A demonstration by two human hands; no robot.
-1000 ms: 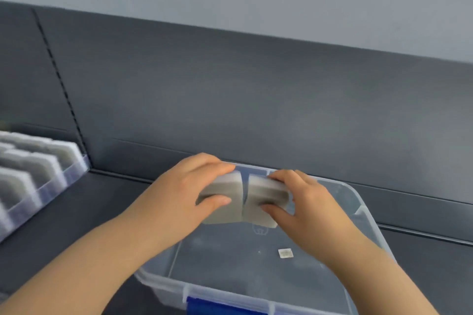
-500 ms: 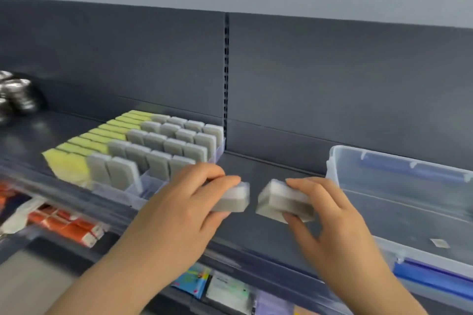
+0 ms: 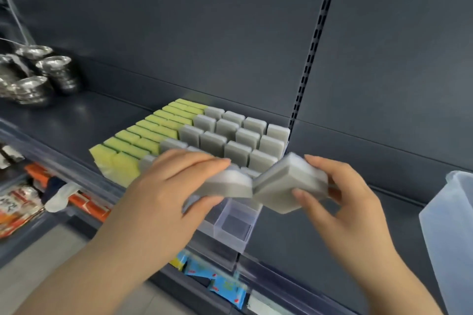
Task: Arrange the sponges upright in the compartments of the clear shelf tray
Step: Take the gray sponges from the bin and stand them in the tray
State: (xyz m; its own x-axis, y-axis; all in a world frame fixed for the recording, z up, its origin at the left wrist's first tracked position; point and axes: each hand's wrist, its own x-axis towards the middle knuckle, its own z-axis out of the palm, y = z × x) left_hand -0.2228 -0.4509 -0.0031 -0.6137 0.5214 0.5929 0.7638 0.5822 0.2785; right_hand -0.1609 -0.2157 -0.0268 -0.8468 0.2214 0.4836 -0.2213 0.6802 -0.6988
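While hands (image 3: 166, 186) (image 3: 350, 207) grip them, 2 blocky sponges (image 3: 227, 185) (image 3: 286, 184) touch.

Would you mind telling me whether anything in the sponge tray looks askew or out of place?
Nothing stands out. The yellow sponges and grey sponges stand upright in rows in the clear tray. Its front right compartment is empty; the left hand and right hand each hold a spare sponge near it.
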